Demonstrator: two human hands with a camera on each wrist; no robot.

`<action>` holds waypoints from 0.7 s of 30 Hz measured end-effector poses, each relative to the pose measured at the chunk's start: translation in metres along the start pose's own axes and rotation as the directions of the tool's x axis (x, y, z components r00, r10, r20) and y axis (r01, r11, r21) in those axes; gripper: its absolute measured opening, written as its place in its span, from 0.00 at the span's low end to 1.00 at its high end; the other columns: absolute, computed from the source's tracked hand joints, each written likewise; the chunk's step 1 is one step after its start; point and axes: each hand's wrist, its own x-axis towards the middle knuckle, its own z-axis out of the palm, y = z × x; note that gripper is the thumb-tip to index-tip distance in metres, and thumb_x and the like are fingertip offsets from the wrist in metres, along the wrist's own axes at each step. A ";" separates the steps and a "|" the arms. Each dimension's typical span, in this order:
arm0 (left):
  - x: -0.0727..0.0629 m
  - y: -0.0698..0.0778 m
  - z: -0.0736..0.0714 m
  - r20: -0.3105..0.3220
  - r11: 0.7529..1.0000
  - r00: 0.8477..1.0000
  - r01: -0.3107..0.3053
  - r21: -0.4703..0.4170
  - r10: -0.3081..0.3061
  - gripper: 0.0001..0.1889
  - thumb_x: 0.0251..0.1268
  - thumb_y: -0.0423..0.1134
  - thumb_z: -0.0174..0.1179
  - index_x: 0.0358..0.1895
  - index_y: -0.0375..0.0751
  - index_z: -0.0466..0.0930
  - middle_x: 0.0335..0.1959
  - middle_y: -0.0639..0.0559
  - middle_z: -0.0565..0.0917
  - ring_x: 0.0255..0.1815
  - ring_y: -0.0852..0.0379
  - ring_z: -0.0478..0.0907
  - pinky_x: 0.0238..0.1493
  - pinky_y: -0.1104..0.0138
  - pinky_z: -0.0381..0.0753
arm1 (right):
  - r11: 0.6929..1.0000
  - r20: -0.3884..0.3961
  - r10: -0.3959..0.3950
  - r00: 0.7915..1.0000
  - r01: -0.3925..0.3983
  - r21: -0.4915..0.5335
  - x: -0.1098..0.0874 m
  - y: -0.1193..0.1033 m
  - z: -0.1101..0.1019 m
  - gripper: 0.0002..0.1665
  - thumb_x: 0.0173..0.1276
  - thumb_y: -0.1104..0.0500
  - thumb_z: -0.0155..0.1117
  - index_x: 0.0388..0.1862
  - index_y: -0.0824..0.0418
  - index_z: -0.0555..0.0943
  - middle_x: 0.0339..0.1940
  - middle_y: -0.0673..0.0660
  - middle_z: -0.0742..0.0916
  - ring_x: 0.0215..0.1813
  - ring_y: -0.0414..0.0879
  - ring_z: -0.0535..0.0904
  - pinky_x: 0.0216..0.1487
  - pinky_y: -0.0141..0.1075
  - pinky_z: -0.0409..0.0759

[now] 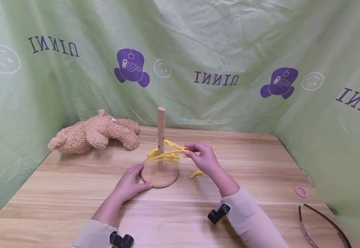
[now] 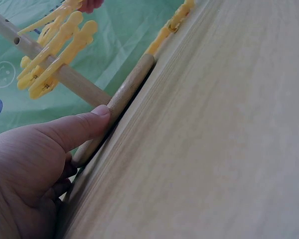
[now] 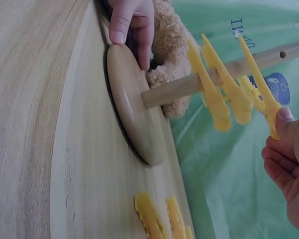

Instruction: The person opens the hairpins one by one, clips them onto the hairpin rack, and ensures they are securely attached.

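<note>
A wooden stand point(image 1: 161, 131) has an upright dowel on a round base. My left hand point(image 1: 130, 184) grips the rim of that base, its thumb point(image 2: 84, 127) lying along the edge. My right hand point(image 1: 205, 159) pinches one end of a yellow plastic clip point(image 3: 259, 79) between thumb and fingers. The held clip's slender tips reach across the dowel; whether they touch it I cannot tell. Lower on the dowel, other yellow clips point(image 3: 217, 107) are clamped around it. More yellow clips point(image 3: 152, 216) lie on the table to the right of the base.
A brown teddy bear point(image 1: 96, 134) lies at the back left of the wooden table point(image 1: 74, 203). Toward the right edge are a pink ring point(image 1: 301, 192) and dark headbands point(image 1: 326, 220). Green printed fabric point(image 1: 198, 44) encloses the table's back and sides.
</note>
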 end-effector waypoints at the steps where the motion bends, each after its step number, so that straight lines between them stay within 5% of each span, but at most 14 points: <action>1: 0.000 0.000 0.000 -0.001 1.000 1.000 -0.001 0.002 0.001 0.49 0.51 0.50 0.73 0.70 0.25 0.61 0.72 0.29 0.64 0.74 0.30 0.58 0.76 0.41 0.56 | 1.000 0.001 -0.001 1.000 0.001 0.002 0.001 -0.001 0.002 0.14 0.63 0.63 0.70 0.47 0.66 0.85 0.38 0.60 0.89 0.43 0.52 0.86 0.46 0.43 0.86; 21: 0.000 -0.001 0.001 -0.003 1.000 1.000 0.006 0.011 -0.006 0.49 0.50 0.51 0.73 0.70 0.24 0.61 0.72 0.29 0.64 0.74 0.30 0.58 0.76 0.41 0.56 | 1.000 0.083 0.026 0.996 -0.027 0.001 0.008 -0.012 0.018 0.15 0.63 0.60 0.70 0.49 0.63 0.85 0.41 0.58 0.89 0.47 0.52 0.84 0.48 0.44 0.85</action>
